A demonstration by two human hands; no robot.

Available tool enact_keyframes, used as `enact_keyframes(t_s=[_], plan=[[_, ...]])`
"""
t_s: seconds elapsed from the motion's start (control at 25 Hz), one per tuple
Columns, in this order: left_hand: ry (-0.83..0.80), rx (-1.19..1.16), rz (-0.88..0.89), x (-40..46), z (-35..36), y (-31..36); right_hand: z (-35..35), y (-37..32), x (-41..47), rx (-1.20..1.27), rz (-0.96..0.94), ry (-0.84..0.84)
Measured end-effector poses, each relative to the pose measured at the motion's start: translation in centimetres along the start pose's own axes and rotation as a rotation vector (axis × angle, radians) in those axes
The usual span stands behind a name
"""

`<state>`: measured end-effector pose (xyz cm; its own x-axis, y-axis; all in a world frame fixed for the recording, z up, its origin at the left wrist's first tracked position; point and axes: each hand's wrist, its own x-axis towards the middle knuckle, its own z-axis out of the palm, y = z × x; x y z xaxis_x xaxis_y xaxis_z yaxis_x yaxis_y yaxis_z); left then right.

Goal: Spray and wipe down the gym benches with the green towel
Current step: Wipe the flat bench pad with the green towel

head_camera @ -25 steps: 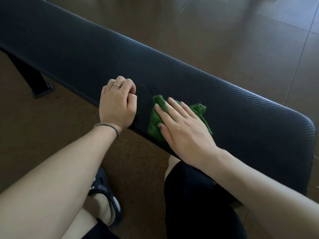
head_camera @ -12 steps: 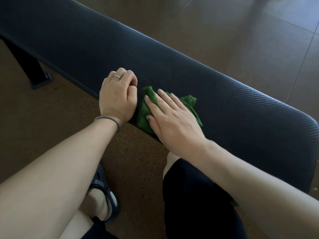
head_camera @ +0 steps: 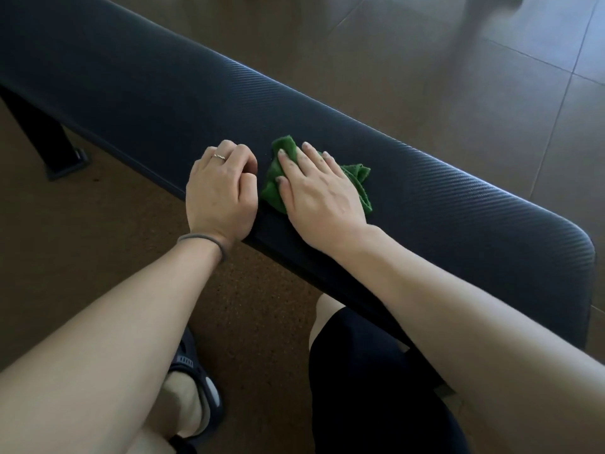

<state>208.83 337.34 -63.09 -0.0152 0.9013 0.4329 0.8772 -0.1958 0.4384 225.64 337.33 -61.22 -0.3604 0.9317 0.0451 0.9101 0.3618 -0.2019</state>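
Observation:
A long black padded gym bench (head_camera: 458,204) runs from the upper left to the right edge of the head view. A crumpled green towel (head_camera: 273,183) lies on its near side. My right hand (head_camera: 317,188) presses flat on the towel with straight fingers, covering most of it. My left hand (head_camera: 221,188) rests on the bench's near edge just left of the towel, fingers curled into a loose fist with nothing in it. No spray bottle is in view.
The bench's black metal leg (head_camera: 49,142) stands at the left on brown speckled flooring (head_camera: 98,244). Dark tiled floor (head_camera: 458,77) lies beyond the bench. My knee in black shorts (head_camera: 376,388) and a sandalled foot (head_camera: 193,398) are below the bench edge.
My right hand has slid the towel left along the bench, then pushed it a little farther onto the pad. My left hand has stayed on the edge.

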Motion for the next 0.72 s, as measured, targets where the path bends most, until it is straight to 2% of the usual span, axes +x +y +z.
enact_keyframes(t_s=[0.12,0.2,0.32,0.44,0.56,0.72], plan=[[0.005,0.001,-0.002,0.0,0.0,0.1,0.4,-0.9,-5.1,-0.022,-0.064,0.057],[0.013,0.003,0.0,0.0,0.1,-0.1,0.1,-0.9,-8.5,-0.022,-0.154,0.024],[0.003,0.003,-0.006,0.0,0.1,-0.1,-0.3,0.2,-5.1,0.011,-0.206,0.001],[-0.01,0.01,-0.018,0.0,0.0,0.0,-0.2,0.6,1.6,0.026,-0.117,-0.02],[-0.003,0.002,-0.025,0.0,0.0,0.1,-0.9,4.2,5.4,0.003,0.001,-0.02],[-0.011,-0.011,-0.023,-0.1,-0.1,0.3,-2.2,10.8,0.1,-0.014,0.245,0.092]])
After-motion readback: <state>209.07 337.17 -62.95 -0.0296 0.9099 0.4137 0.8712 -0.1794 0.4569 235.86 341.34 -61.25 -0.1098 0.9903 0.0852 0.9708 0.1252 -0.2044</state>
